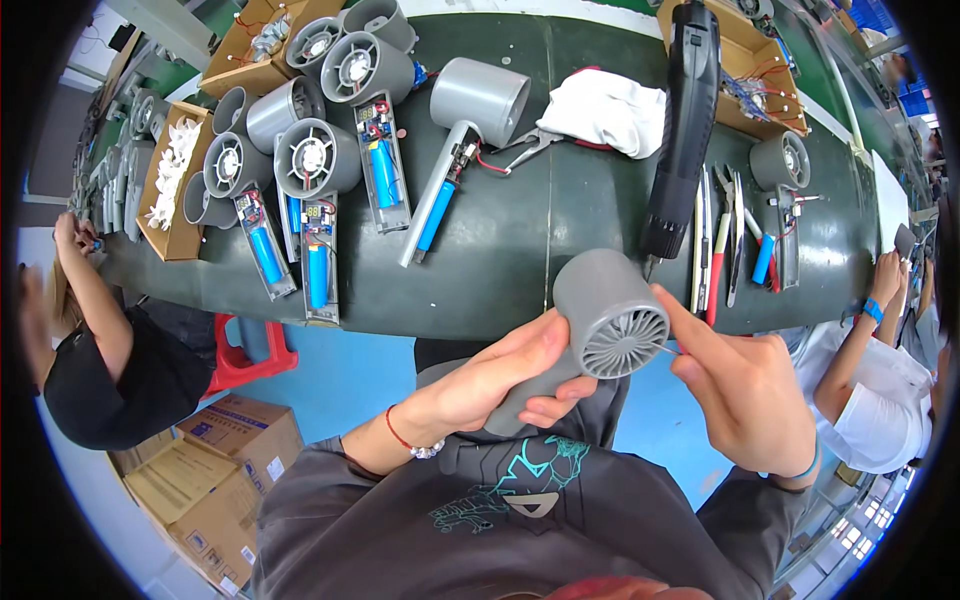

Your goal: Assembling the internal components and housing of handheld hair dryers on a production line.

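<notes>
A grey handheld fan (612, 290) with a round slotted grille is tilted above my lap, at the table's front edge. My left hand (520, 375) is closed around its handle just below the round housing. At the right of the grille, my right hand (735, 380) touches the housing with the forefinger. Its thumb and fingers pinch a thin piece at the grille's edge, mostly hidden, so I cannot tell its kind. Just beyond the fan, a black electric screwdriver (685, 130) hangs upright with its bit downward.
Several open fan bodies with blue batteries, such as one fan body (316, 170), stand at the left. Pliers (530, 145) lie by a white cloth (610, 110). Tweezers (737, 240) and red-handled cutters (716, 260) lie right. Co-workers sit on both sides; a red stool (255, 355) stands left.
</notes>
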Action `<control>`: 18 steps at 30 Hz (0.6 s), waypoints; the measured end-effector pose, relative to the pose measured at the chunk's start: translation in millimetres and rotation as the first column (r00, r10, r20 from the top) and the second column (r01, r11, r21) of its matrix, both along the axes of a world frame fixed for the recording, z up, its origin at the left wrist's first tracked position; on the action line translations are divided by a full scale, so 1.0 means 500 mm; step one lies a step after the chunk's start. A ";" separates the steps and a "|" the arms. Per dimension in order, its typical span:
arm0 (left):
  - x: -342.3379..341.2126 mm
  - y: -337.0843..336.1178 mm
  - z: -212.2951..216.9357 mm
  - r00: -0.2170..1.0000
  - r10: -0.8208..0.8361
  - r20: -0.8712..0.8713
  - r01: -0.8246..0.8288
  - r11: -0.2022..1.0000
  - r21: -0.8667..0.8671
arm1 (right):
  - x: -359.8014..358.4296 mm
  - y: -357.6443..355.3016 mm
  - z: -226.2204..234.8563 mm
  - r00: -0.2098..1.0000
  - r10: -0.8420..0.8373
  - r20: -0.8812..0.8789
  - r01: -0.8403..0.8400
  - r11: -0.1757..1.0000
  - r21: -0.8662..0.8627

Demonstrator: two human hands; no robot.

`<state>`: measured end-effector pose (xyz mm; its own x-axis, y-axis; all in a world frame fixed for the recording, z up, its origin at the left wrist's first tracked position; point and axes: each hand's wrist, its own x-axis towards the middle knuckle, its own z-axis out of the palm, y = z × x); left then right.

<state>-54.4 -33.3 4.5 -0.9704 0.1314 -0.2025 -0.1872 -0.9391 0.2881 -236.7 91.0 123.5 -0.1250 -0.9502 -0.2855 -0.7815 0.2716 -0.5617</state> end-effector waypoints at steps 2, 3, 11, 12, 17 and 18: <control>0.001 0.006 -0.003 0.999 -0.018 -0.035 0.021 0.997 0.080 | -0.003 0.003 0.006 1.000 0.008 -0.021 -0.007 0.999 0.035; 0.001 0.009 -0.004 1.000 -0.018 -0.026 0.020 0.996 0.082 | -0.003 0.002 0.009 1.000 0.009 -0.018 -0.008 0.999 0.037; -0.003 0.006 0.013 0.996 0.060 0.067 -0.058 0.997 -0.041 | 0.007 0.002 0.004 0.986 0.000 -0.164 -0.002 1.000 -0.013; -0.003 0.004 0.013 0.996 0.062 0.067 -0.060 0.997 -0.040 | 0.007 0.002 -0.001 0.986 0.003 -0.164 -0.004 1.000 -0.011; 0.004 -0.001 0.008 0.996 0.049 0.076 -0.043 0.996 -0.077 | -0.001 -0.004 -0.010 0.997 -0.069 0.026 0.066 0.991 0.113; 0.006 -0.002 0.005 0.996 0.051 0.078 -0.045 0.996 -0.073 | 0.001 -0.006 -0.013 0.997 -0.067 0.027 0.063 0.991 0.117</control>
<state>-51.6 -34.2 6.9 -0.9557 0.0675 -0.2865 -0.1673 -0.9254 0.3401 -236.2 88.2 117.2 -0.1748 -0.9007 -0.3977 -0.7426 0.3859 -0.5474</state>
